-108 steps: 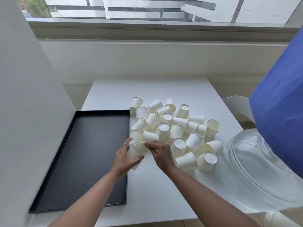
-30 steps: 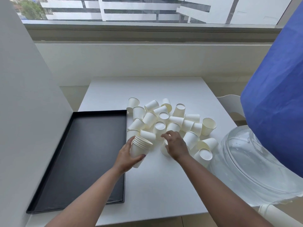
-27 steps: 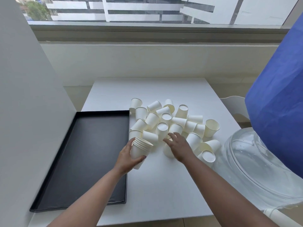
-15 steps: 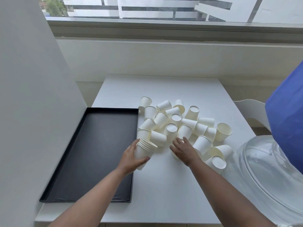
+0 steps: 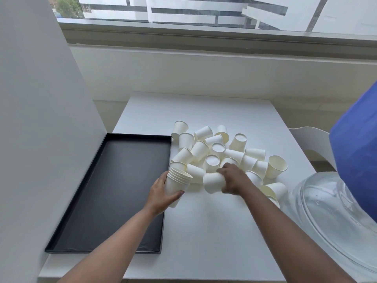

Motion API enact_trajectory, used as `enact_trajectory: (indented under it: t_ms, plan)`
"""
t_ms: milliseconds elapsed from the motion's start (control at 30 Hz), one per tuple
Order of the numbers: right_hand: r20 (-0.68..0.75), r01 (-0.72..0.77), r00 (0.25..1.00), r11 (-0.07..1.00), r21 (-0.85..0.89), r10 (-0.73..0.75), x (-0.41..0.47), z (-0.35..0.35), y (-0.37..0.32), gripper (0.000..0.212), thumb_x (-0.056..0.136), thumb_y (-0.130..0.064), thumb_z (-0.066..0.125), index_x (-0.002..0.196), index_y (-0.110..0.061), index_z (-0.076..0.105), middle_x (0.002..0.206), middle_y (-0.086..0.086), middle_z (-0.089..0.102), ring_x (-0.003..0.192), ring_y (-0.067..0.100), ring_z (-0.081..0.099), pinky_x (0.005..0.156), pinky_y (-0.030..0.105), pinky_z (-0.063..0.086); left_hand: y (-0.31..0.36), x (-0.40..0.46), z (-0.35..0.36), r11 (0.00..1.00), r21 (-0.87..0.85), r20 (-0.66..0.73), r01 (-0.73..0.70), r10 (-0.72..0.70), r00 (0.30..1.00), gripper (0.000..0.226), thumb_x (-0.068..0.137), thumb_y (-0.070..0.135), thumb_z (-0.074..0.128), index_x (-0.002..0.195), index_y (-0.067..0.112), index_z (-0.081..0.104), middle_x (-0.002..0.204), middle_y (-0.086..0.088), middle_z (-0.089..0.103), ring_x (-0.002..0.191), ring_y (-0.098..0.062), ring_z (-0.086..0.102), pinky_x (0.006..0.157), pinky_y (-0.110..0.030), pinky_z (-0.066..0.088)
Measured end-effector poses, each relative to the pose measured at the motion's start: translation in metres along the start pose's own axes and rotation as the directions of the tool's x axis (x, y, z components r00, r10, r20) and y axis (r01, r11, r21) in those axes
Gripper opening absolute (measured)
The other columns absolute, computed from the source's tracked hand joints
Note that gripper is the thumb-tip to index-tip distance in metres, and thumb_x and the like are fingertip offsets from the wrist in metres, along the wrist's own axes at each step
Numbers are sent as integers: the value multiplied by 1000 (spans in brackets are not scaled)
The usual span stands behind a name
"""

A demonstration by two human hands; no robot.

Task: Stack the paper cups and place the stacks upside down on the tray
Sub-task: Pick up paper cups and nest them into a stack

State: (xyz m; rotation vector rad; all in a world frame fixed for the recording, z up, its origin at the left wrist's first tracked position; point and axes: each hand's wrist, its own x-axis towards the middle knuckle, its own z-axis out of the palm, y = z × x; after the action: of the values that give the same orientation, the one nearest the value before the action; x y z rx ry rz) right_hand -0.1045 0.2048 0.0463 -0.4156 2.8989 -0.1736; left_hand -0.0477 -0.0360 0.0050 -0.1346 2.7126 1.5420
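Observation:
My left hand (image 5: 161,193) grips a stack of white paper cups (image 5: 177,181), mouths up and tilted right, just right of the black tray (image 5: 114,188). My right hand (image 5: 234,178) is closed on a single paper cup (image 5: 213,182) lying sideways, a short gap right of the stack. Behind both hands a heap of loose paper cups (image 5: 222,152) lies on the white table (image 5: 204,231), some upright, some inverted, some on their sides. Nothing stands on the tray.
A white partition (image 5: 40,119) rises along the tray's left edge. A clear glass dome (image 5: 336,217) and a blue object (image 5: 359,150) sit at the right. A white chair (image 5: 312,141) stands beyond the table's right edge. A window ledge runs behind.
My right hand has closed on one cup at the heap's near edge and drawn it left toward the stack. My left hand keeps holding the stack in place.

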Motion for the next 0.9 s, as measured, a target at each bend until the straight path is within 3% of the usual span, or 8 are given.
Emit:
enact_trajectory:
  t_ms: [100, 167, 233, 333, 467, 600, 767, 900]
  plan:
    - [-76, -132, 979, 873, 469, 189, 0, -16, 7, 53, 68, -24, 77, 118, -17, 60, 105, 7, 59, 100, 24, 55, 80, 29, 44, 0, 0, -2, 999, -34, -26, 3, -4, 1000, 68, 68, 21, 81, 127, 21, 47, 114, 2, 58, 105, -23, 56, 92, -39, 49]
    - [-45, -126, 962, 582, 803, 271, -2, -21, 4, 42, 71, -18, 77, 111, -14, 64, 90, 8, 63, 84, 22, 58, 73, 29, 44, 0, 1, -2, 999, -41, -31, 3, -4, 1000, 66, 68, 21, 82, 124, 22, 47, 108, 3, 57, 102, -24, 57, 89, -39, 50]
    - [-9, -75, 963, 300, 951, 268, -1, -24, -5, 37, 77, -11, 71, 113, -7, 61, 92, 11, 63, 84, 22, 58, 79, 33, 46, 3, 1, -2, 999, -38, -23, 0, -1, 1000, 65, 68, 21, 81, 122, 21, 46, 103, 4, 56, 98, -25, 57, 86, -39, 51]
    - [-17, -10, 976, 122, 992, 219, 3, -24, -27, 28, 84, -6, 63, 111, -8, 57, 103, 11, 60, 95, 22, 56, 88, 36, 44, 8, 2, 0, 999, -32, -2, -11, 11, 1000, 65, 67, 23, 81, 121, 21, 45, 100, 7, 55, 95, -24, 57, 82, -36, 50]
    - [-71, 58, 978, 71, 996, 195, 6, -18, -59, 34, 81, -7, 66, 112, -7, 53, 108, 9, 59, 97, 21, 56, 87, 33, 44, 14, 2, 3, 999, -25, 43, -44, 45, 998, 72, 62, 30, 78, 124, 20, 43, 110, 2, 56, 99, -22, 55, 84, -34, 49]
    - [-110, 90, 982, 133, 987, 151, 6, -8, -77, 36, 81, -8, 68, 116, -5, 57, 118, 14, 63, 111, 23, 57, 97, 36, 45, 18, 1, 3, 996, -28, 32, -84, 85, 996, 73, 63, 29, 79, 126, 22, 43, 114, 4, 58, 103, -19, 55, 87, -29, 45]
    - [-51, 40, 997, 190, 981, 57, 3, 1, -83, 45, 79, -9, 71, 122, -9, 56, 128, 12, 58, 122, 20, 50, 104, 38, 42, 19, -1, -4, 997, -33, -26, -73, 73, 997, 77, 59, 39, 76, 127, 23, 42, 107, 7, 60, 99, -18, 59, 86, -39, 52]
    - [20, -7, 996, 146, 989, -91, -2, -4, -85, 55, 70, -12, 72, 122, -12, 55, 113, 7, 63, 98, 11, 60, 81, 18, 49, 17, -5, -9, 997, -21, -18, -71, 71, 997, 83, 51, 54, 68, 123, 23, 43, 103, 7, 61, 96, -23, 61, 82, -45, 53]
